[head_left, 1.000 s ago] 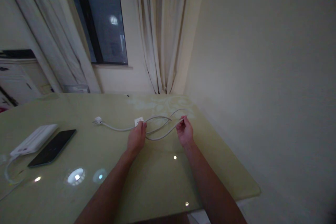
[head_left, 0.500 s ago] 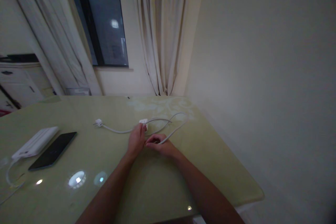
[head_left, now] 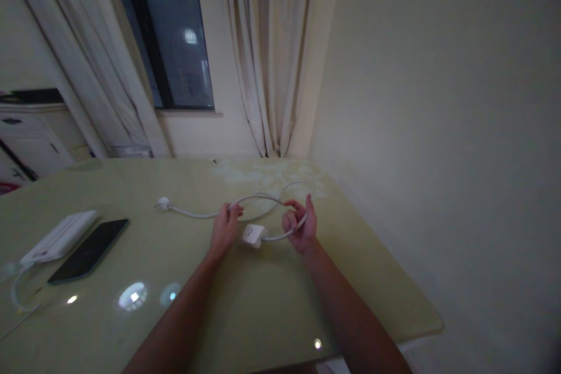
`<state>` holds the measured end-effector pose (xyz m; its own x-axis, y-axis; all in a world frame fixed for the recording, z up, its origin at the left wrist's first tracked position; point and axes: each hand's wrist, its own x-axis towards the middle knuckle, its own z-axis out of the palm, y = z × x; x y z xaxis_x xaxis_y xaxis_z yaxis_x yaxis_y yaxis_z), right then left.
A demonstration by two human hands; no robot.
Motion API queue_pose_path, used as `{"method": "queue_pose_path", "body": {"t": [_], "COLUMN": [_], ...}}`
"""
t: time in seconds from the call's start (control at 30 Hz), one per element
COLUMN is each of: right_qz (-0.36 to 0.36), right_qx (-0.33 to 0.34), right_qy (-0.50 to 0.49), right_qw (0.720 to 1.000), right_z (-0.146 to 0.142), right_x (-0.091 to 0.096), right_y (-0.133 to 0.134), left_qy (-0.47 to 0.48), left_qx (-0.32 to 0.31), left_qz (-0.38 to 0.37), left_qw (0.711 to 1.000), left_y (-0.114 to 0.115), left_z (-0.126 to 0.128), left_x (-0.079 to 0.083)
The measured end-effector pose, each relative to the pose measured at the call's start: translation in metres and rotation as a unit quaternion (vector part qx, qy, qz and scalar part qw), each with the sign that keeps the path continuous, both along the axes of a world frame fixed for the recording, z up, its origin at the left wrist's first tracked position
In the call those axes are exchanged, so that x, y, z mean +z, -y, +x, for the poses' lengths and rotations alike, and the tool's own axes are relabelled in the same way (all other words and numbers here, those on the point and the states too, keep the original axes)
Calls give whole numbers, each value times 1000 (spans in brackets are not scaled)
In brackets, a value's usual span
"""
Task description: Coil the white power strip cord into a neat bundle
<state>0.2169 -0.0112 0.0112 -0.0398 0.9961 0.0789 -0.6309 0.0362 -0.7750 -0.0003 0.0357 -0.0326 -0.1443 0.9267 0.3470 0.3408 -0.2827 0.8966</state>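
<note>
A white extension cord lies partly looped on the greenish tabletop [head_left: 272,304]. Its plug [head_left: 163,204] rests to the left, and its white socket block [head_left: 255,235] sits between my hands, close to the near side of the loop. My left hand [head_left: 226,225] is closed on the cable [head_left: 199,215] between the plug and the loop. On the right, my right hand [head_left: 302,225] has its thumb raised and its fingers curled round the stretch of cable that leads to the socket block. Part of the cord is hidden behind my right hand.
To the left lie a white power strip-like box [head_left: 61,236] with a cable and a black phone or tablet [head_left: 89,251]. A wall [head_left: 438,146] runs along the table's right side. Curtains [head_left: 272,58] and a window [head_left: 179,29] stand behind the far edge.
My hands have moved apart, the right one going right and up. The socket block, earlier behind my left hand, now shows nearer to me and between the hands.
</note>
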Motion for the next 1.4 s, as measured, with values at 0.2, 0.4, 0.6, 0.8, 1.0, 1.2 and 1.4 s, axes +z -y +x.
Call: {"method": "queue_pose_path", "body": {"t": [0.2,0.4,0.6,0.8,1.0,1.2,1.4], "right_qz": [-14,-74,-93,11,-19,-58,-79], "right_qx": [-75,-306,-359,-287,-160,-13,18], "right_qy": [2,76,149,244,226,98,24], "right_qw": [997,946,917,926,961,993,996], "right_z": [13,25,27,30,39,34,13], "right_x": [1,-22,-31,-20,-14,-13,-19], "right_y": [-11,-29,-32,-28,-20,-17,-17], "left_qy": [46,-161,-317,-230,-166,-144,-201], "left_qx": [25,-26,4,83,76,68,49], "left_qz": [-8,64,140,78,70,75,109], "left_qw": [999,985,938,966,981,984,972], "left_y": [6,19,22,1,-4,-1,2], "left_z": [-8,-6,0,-15,-21,-18,-16], "left_x": [17,27,21,7,2,3,1]}}
